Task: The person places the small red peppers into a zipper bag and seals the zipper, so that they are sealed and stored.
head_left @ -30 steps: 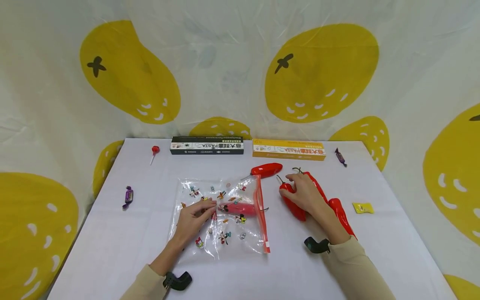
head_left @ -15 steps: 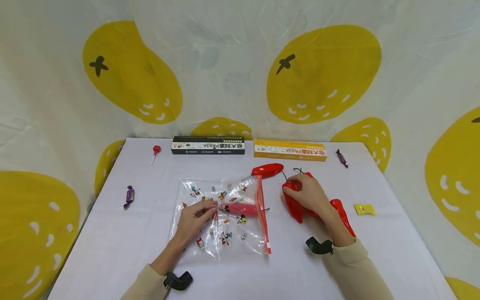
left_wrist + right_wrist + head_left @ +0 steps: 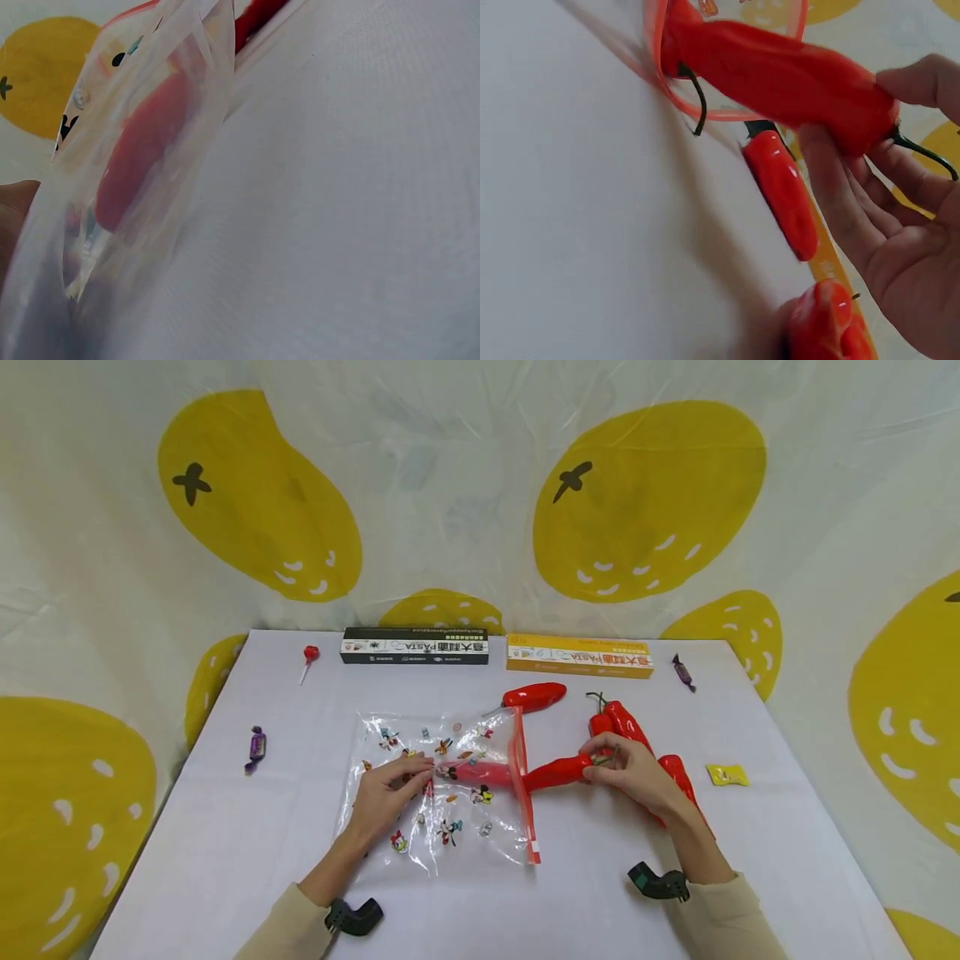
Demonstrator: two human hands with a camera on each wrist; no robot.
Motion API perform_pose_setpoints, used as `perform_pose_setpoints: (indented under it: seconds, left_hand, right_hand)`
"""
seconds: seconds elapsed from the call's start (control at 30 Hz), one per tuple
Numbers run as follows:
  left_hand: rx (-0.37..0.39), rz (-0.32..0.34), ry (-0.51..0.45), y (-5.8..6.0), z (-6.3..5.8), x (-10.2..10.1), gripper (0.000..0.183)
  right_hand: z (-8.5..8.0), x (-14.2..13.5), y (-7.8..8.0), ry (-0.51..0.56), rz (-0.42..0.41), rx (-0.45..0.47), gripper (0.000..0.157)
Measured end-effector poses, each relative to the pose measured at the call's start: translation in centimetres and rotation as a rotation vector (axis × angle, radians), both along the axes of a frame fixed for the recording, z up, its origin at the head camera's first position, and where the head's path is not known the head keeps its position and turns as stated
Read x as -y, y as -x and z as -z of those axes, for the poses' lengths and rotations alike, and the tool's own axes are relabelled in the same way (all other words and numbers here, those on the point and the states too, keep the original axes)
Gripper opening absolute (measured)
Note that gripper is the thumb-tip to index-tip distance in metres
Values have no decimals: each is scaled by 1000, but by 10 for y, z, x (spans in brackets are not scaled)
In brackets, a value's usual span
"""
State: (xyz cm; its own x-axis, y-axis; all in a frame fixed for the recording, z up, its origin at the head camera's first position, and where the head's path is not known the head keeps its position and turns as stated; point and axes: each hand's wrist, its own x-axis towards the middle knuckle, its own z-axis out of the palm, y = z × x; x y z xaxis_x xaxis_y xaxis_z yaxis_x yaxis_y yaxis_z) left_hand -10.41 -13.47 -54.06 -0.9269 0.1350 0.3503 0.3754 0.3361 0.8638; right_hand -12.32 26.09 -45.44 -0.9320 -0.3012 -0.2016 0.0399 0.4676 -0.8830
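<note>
A clear zip bag [image 3: 467,850] with cartoon prints lies in front of me, its red-edged mouth facing right. My left hand [image 3: 384,795] pinches the bag's upper film between thumb and fingers. Inside the bag is a red chili pepper [image 3: 146,146], its stem toward the mouth. My right hand [image 3: 636,777] grips another red chili pepper [image 3: 795,79] by its stem end. In the right wrist view that held pepper's tip is within the open mouth, above the stem of the bagged one. The left wrist view shows little of the left hand.
Right of the bag lie a long chili pepper [image 3: 630,727] and another pepper [image 3: 682,781]; one more pepper [image 3: 534,696] lies behind the mouth. A black pasta box [image 3: 414,647] and a yellow pasta box [image 3: 579,657] stand at the back. A lollipop [image 3: 310,660] and wrapped candies [image 3: 727,775] lie around.
My right hand has picked up a chili pepper from the right-hand group and swung its tip left into the bag's mouth. The left hand stays in place on the bag.
</note>
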Motion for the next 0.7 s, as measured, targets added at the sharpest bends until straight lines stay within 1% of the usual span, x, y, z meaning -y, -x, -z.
perform_pose_setpoints:
  seconds: [0.07, 0.13, 0.2, 0.27, 0.37, 0.5, 0.63, 0.7]
  left_hand:
    - [-9, 5, -12, 1, 0, -1, 17]
    - [-18, 7, -23, 1, 0, -1, 17]
    - [-22, 8, -30, 1, 1, -2, 16]
    - [-25, 6, -30, 2, 2, -1, 16]
    - [-12, 4, -28, 2, 1, -2, 16]
    - [7, 3, -36, 0, -4, -4, 15]
    - [12, 10, -39, -6, -19, -7, 15]
    - [11, 14, -37, -9, -27, -7, 15]
  right_hand:
    - [7, 3, -3, 14, -56, -7, 34]
    - [13, 10, -6, 5, -124, -18, 34]
    - [17, 21, -8, -36, -187, -50, 34]
    - [20, 35, -9, -88, -228, -94, 36]
    - [24, 55, -9, -134, -260, -198, 36]
    - [30, 75, -10, -127, -288, -315, 34]
    - [34, 84, -11, -146, -294, -361, 34]
    - [32, 84, -11, -156, -290, -360, 33]
